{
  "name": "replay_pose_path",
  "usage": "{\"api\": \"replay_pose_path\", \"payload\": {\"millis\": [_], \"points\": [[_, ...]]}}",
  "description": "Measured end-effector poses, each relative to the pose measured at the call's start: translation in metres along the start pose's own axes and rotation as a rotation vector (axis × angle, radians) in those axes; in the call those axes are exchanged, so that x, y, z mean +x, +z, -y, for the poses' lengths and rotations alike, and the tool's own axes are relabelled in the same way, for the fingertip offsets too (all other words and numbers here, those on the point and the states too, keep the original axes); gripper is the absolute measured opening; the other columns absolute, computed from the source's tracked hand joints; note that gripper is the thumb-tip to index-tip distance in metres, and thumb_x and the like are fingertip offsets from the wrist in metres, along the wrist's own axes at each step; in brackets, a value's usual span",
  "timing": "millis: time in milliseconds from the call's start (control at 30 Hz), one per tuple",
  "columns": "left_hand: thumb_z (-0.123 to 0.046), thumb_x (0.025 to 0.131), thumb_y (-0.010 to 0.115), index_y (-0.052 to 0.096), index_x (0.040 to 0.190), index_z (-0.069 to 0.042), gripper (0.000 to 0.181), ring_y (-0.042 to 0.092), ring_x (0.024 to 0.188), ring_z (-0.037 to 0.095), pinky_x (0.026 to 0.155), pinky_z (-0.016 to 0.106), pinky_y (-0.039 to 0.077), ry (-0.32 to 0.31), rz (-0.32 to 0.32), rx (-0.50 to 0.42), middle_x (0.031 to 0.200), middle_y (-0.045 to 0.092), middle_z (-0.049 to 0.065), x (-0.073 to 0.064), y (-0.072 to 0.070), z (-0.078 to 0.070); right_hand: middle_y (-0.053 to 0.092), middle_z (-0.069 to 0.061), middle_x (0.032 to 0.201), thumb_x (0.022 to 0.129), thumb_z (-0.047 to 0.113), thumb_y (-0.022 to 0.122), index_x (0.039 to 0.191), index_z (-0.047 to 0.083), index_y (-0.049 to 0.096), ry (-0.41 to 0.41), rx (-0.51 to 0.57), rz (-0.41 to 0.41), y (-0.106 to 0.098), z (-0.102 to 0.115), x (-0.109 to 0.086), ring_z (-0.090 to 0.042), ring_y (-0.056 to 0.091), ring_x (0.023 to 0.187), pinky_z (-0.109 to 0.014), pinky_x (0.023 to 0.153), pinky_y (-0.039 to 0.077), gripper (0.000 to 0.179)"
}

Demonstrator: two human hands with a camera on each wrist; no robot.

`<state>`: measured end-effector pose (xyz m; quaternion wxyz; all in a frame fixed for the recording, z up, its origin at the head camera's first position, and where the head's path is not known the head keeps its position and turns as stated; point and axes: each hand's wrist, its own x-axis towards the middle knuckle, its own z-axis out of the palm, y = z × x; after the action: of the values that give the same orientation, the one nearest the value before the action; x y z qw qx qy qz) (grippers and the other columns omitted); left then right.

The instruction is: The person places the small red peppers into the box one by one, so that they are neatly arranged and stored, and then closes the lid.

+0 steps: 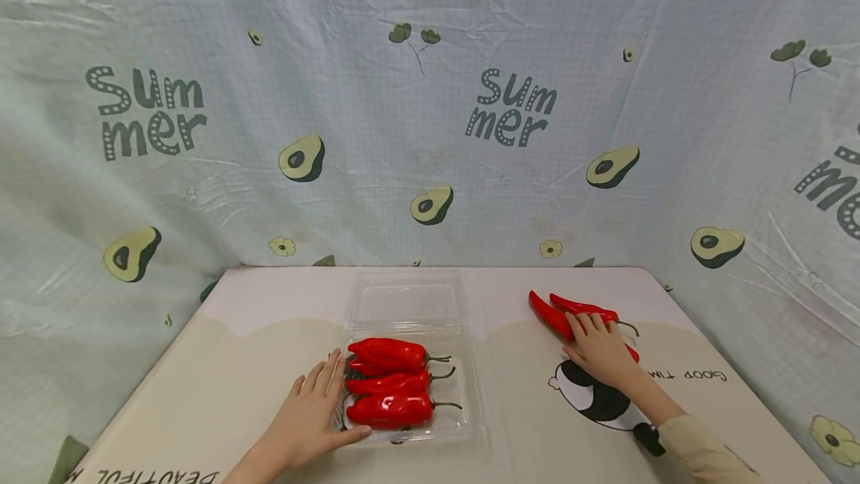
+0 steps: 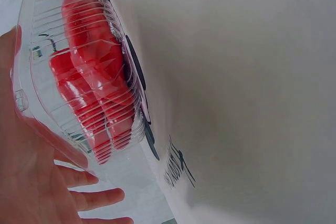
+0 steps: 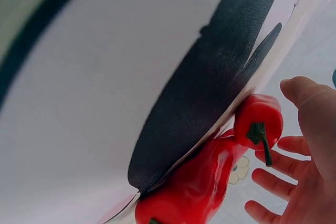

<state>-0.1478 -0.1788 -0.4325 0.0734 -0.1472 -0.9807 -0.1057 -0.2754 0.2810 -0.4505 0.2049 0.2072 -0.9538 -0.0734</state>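
My left hand (image 1: 305, 413), fingers straight, rests along the left side of a clear plastic clamshell box (image 1: 472, 394). In the left wrist view its palm lies against the ribbed wall of the box. Several red peppers (image 1: 393, 411) with green stems lie in the box side by side, stems to the right. At the right, my right hand (image 1: 601, 353) reaches over more red peppers (image 1: 547, 314) on the table and hides part of them. The right wrist view shows its fingers spread beside a pepper (image 3: 257, 121), with a second pepper (image 3: 184, 187) lying close by.
The box's clear lid (image 1: 406, 303) lies folded back behind it. A pale printed table mat (image 1: 269, 364) covers the table, with a black and white cartoon figure (image 1: 608, 402) near my right hand. A patterned curtain (image 1: 363, 95) hangs behind the table.
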Motion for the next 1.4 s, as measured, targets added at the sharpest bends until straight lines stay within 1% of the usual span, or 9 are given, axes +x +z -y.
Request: {"api": "replay_pose_path", "payload": {"millis": [133,300,467,633,900,1133,1400], "points": [[-0.073,0.068,0.049,0.028,0.138,0.001,0.104,0.036,0.124,0.038,0.095,0.059,0.033,-0.002,0.002,-0.005,0.144,0.028,0.017,0.000,-0.001,-0.001,0.055,-0.017,0.106,0.072,0.040,0.068,0.119,-0.001,0.050,-0.007,-0.014,-0.008,0.003,-0.001,0.003,-0.032,0.048,0.098,-0.051,0.079,0.043,0.064],[-0.073,0.068,0.049,0.028,0.138,0.001,0.104,0.035,0.124,0.038,0.095,0.059,0.032,-0.006,0.009,-0.013,0.145,0.028,0.017,0.000,-0.002,-0.001,0.055,-0.016,0.103,0.072,0.041,0.069,0.115,-0.001,0.053,-0.006,-0.016,0.003,0.007,-0.002,0.007,-0.031,0.048,0.096,-0.050,0.077,0.043,0.062],[-0.072,0.068,0.050,0.028,0.138,0.001,0.103,0.035,0.124,0.039,0.095,0.059,0.032,-0.006,0.011,-0.018,0.145,0.028,0.017,-0.001,-0.003,-0.002,0.056,-0.017,0.100,0.072,0.039,0.069,0.111,-0.002,0.054,-0.006,-0.003,0.003,0.007,-0.001,0.010,-0.032,0.047,0.096,-0.051,0.078,0.043,0.059],[-0.073,0.068,0.049,0.027,0.138,0.001,0.104,0.034,0.125,0.039,0.096,0.060,0.031,-0.010,0.017,-0.023,0.145,0.027,0.017,0.000,-0.003,-0.002,0.056,-0.018,0.099,0.073,0.038,0.069,0.108,-0.001,0.053,0.001,-0.012,0.009,0.007,0.000,0.013,-0.032,0.047,0.095,-0.051,0.078,0.043,0.055],[-0.073,0.068,0.049,0.026,0.139,0.000,0.105,0.034,0.125,0.039,0.096,0.060,0.031,-0.019,0.036,-0.025,0.145,0.026,0.017,0.001,-0.004,-0.002,0.058,-0.019,0.098,0.071,0.039,0.070,0.102,-0.001,0.052,0.018,-0.022,0.034,0.007,-0.001,0.018,-0.033,0.049,0.094,-0.052,0.077,0.043,0.053],[-0.073,0.068,0.049,0.028,0.138,0.002,0.104,0.034,0.125,0.039,0.095,0.060,0.031,-0.020,0.034,-0.022,0.145,0.027,0.018,0.000,-0.004,-0.003,0.059,-0.018,0.099,0.068,0.035,0.074,0.104,-0.001,0.050,0.034,-0.027,0.061,0.005,-0.001,0.024,-0.034,0.049,0.096,-0.054,0.081,0.042,0.056],[-0.073,0.068,0.049,0.027,0.138,0.001,0.104,0.034,0.125,0.039,0.096,0.060,0.031,-0.019,0.033,-0.015,0.145,0.027,0.017,0.000,-0.004,-0.003,0.060,-0.018,0.100,0.066,0.030,0.076,0.108,-0.002,0.050,0.015,-0.026,0.069,0.005,-0.001,0.028,-0.034,0.048,0.097,-0.054,0.083,0.041,0.058]]}}
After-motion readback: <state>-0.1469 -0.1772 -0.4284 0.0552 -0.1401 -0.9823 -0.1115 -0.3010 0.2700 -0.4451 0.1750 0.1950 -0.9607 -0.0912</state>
